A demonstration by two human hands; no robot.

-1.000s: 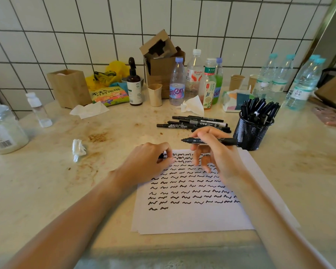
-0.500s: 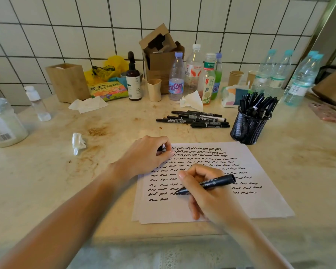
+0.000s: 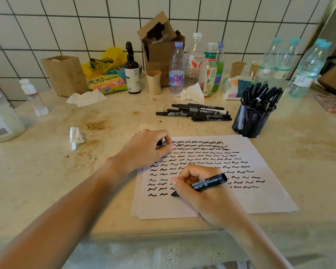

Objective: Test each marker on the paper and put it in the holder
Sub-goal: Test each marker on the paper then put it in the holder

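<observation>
I see the marker point(image 3: 206, 183) gripped in the right hand point(image 3: 200, 189), tip on the paper point(image 3: 260, 199) (bottom row of squiggles). The left hand point(image 3: 144, 150), fingers curled round a black cap point(image 3: 159, 142), rests on the paper's top corner. Holder point(image 3: 250, 121) stands just beyond.

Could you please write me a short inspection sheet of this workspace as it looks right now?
Surface: counter, stained brown.
Job's things: paper with squiggle rows; loose markers; mesh holder nearly full.
Clutter: bottles, tissues, cardboard box, jar.
Hands: right hand grips marker, tip on paper; left hand pinches cap.
Cables: nothing seen.
Surroundings: tiled wall.
</observation>
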